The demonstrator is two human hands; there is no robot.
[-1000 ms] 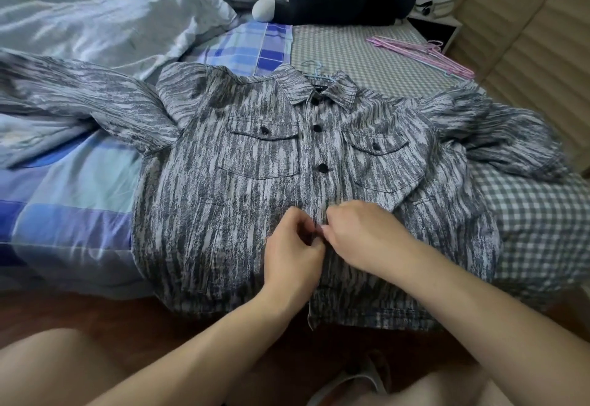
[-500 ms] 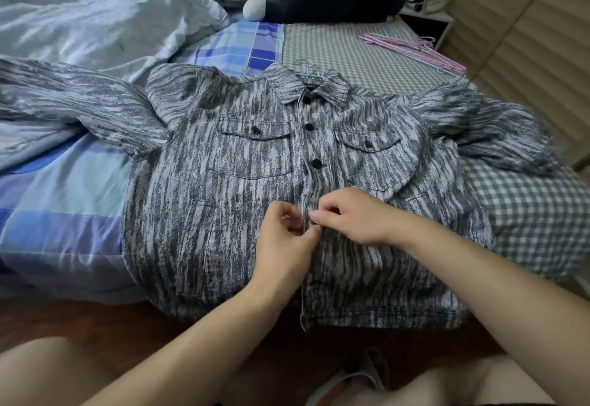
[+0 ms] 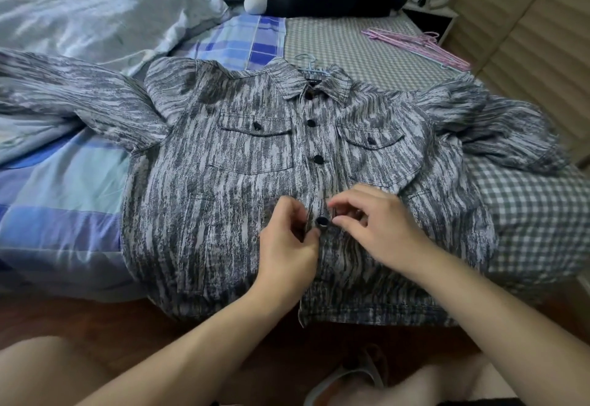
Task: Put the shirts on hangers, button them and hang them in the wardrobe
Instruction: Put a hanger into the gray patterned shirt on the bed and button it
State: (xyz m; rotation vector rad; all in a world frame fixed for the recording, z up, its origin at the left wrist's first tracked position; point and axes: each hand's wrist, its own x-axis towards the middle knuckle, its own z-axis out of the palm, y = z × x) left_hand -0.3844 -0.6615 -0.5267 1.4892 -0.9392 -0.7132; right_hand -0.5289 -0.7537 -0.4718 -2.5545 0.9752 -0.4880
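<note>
Shirt (image 3: 230, 207) spread flat on the bed (image 3: 526, 214), left hand (image 3: 287, 246) pinching the placket beside the fourth button (image 3: 321, 221), right hand (image 3: 380, 223) loosely curled over it, gripping nothing

The shirt (image 3: 242, 188) lies flat on the bed (image 3: 526, 214), collar away from the person. Both hands (image 3: 289, 246) (image 3: 380, 223) rest on its front, left beside right. Spare hangers (image 3: 418, 45) lie behind, to the right, near the wardrobe (image 3: 536, 38).
</note>
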